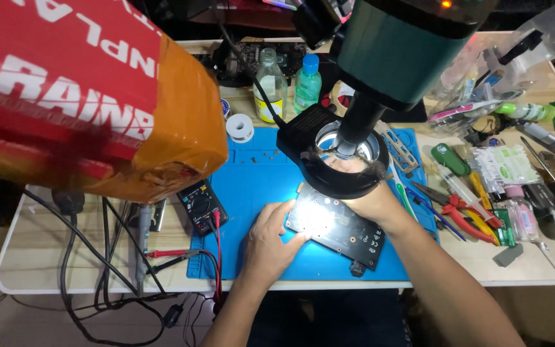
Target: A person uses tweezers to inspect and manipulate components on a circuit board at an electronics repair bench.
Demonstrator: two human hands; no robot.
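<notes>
A black circuit board (338, 226) lies on the blue work mat (258, 173), lit by the microscope's ring light (342, 168) just above it. My left hand (270, 243) rests on the mat with its fingers against the board's left edge. My right hand (369, 196) reaches under the ring light at the board's far right corner; its fingers are largely hidden by the light, so what they hold is unclear. The green microscope body (406, 48) hangs above.
A black multimeter (202, 205) with red and black probes (168, 256) sits left of the mat. Two bottles (287, 83) and a solder spool (239, 126) stand behind. Pliers, screwdrivers and small bottles (489, 193) crowd the right side. A red and orange package (85, 96) looms at left.
</notes>
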